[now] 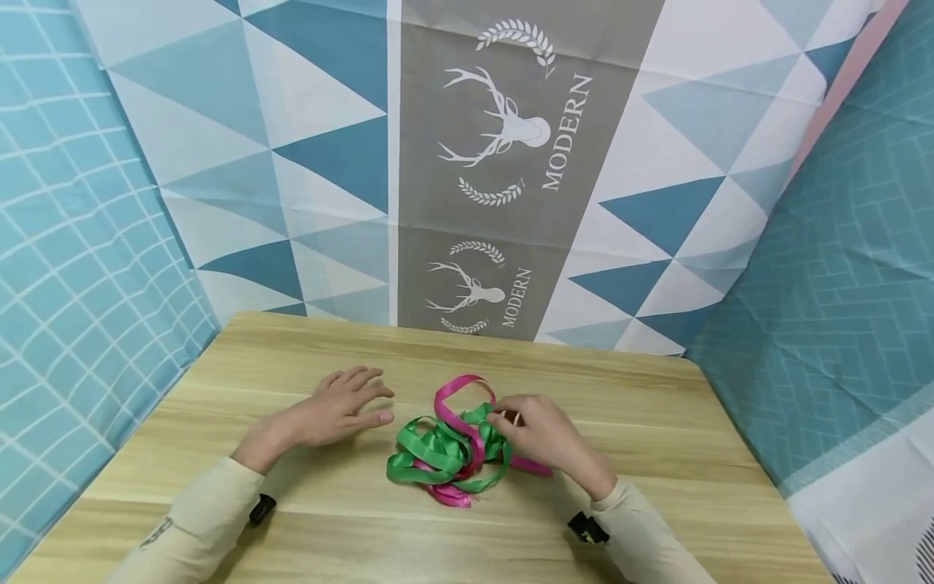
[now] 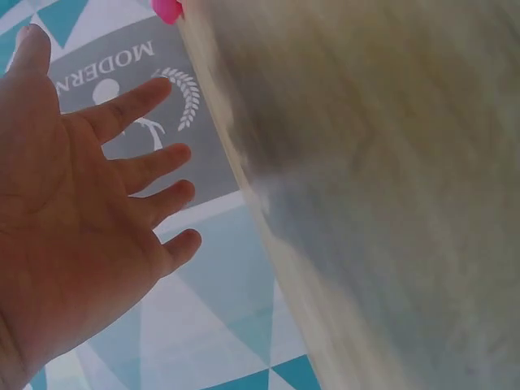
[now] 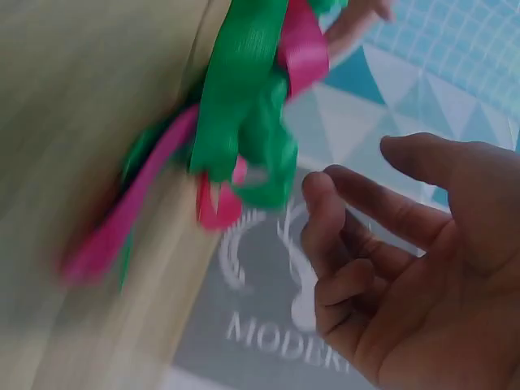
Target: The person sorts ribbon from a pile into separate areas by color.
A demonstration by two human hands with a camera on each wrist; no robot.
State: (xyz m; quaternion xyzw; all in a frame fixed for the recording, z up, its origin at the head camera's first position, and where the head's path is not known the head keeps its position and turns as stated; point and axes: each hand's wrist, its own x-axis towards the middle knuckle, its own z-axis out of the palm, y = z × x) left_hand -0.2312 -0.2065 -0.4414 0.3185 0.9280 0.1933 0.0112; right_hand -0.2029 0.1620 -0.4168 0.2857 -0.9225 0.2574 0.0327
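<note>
A tangled heap of green ribbon (image 1: 426, 445) and pink ribbon (image 1: 445, 410) lies on the wooden table between the two hands. One pink loop rises at the back of the heap, and a pink end pokes out to the right. My right hand (image 1: 543, 431) hovers at the heap's right side, its fingers loosely bent. In the right wrist view a gap shows between thumb and fingertips, with the green ribbon (image 3: 244, 81) just beyond them. To the left of the heap, my left hand (image 1: 341, 412) is spread and holds nothing; its palm (image 2: 73, 211) faces its wrist camera.
The wooden table (image 1: 328, 519) reaches back to a patterned cloth (image 1: 321, 162) with triangles and deer heads. Blue tiled-print cloth (image 1: 66, 243) hangs at the left, and teal cloth (image 1: 824, 284) at the right. Dark straps (image 1: 588, 528) are on both wrists.
</note>
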